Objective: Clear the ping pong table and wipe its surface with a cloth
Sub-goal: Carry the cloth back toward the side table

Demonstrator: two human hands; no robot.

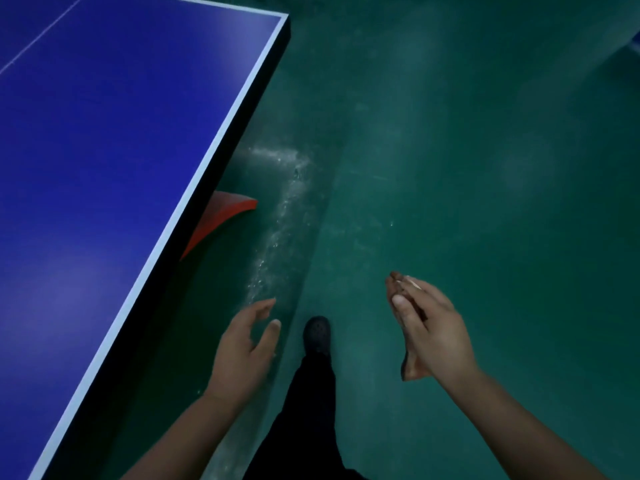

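Looking at the big blue ping pong tabletop (pixel 104 150), we see nothing on it. Our left hand (pixel 246 348) hangs relaxed, empty. Our right hand (pixel 429 327) pinches a small brownish cloth (pixel 414 367), probably light and floppy, so we'd bunch it in the palm.

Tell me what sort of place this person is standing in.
Probably an indoor table tennis room or sports hall. The blue ping pong table with white edge lines fills the left side, the green floor looks like scuffed sports flooring, and a red piece shows under the table's edge.
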